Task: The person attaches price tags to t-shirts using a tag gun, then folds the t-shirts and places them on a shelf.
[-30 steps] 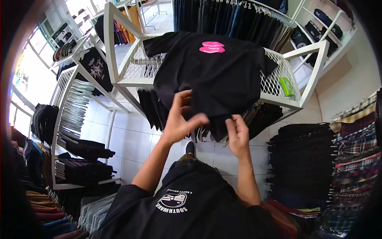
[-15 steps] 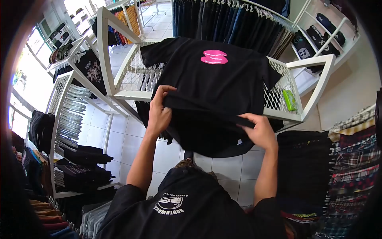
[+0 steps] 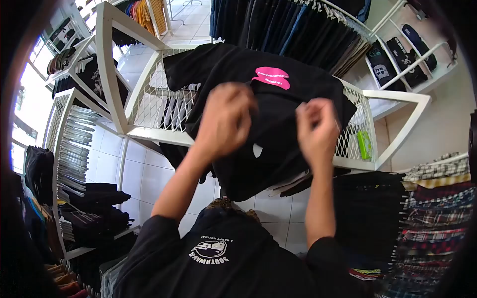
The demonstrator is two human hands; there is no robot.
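Observation:
A black T-shirt [image 3: 223, 64] with a pink print lies spread over a white mesh rack top, its lower part hanging over the near edge. My left hand [image 3: 227, 119], smeared by motion, is over the shirt's left side with its fingers curled in at the fabric. My right hand [image 3: 319, 126] is closed in a pinch at the cloth on the right side, also slightly blurred. Between and below the hands, a small white label [image 3: 257, 150] shows on the dark fabric. The exact grip points are hard to see.
The white mesh rack [image 3: 144, 107] has raised frames at both ends. A bright green object [image 3: 364, 145] sits on its right side. Hanging trousers [image 3: 268, 25] line the back, clear hangers [image 3: 74, 149] the left, plaid shirts [image 3: 437, 213] the right. Folded caps [image 3: 400, 57] sit on a shelf.
Both hands have moved up and away from me over the shirt, bringing its lower edge up. The white label now shows. The view has shifted slightly.

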